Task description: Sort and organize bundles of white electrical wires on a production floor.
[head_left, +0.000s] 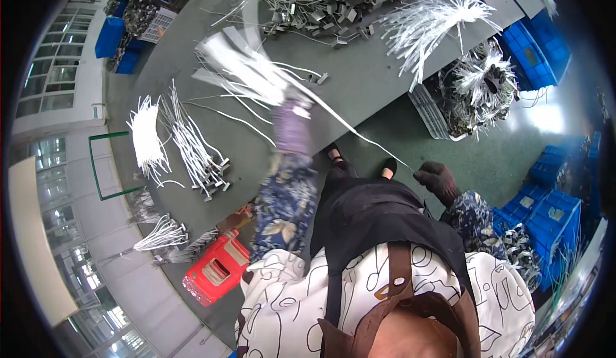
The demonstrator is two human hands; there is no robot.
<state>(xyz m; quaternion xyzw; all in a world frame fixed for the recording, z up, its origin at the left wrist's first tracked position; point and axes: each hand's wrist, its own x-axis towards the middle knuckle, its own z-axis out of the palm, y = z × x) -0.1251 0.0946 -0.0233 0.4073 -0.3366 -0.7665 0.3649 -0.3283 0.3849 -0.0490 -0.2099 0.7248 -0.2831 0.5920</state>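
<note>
My left hand [293,109], in a purple glove and smeared by motion, is closed round a bundle of white cables [244,62] above the grey table. The loose ends fan out toward the far left. One long white cable [346,124] runs from near that bundle across the table's edge to my right hand [437,182]. That hand wears a dark glove, and its fingers pinch the cable's end out over the floor. Several other cables with small metal connectors [321,77] lie around and under the bundle.
On the table [359,88], a heap of metal-ended cables [333,8] lies at the back, beside a white bundle [443,24]. More bundles [192,143] lie at left. A filled crate [431,111], blue bins [542,223] and a red stool [218,268] stand around me.
</note>
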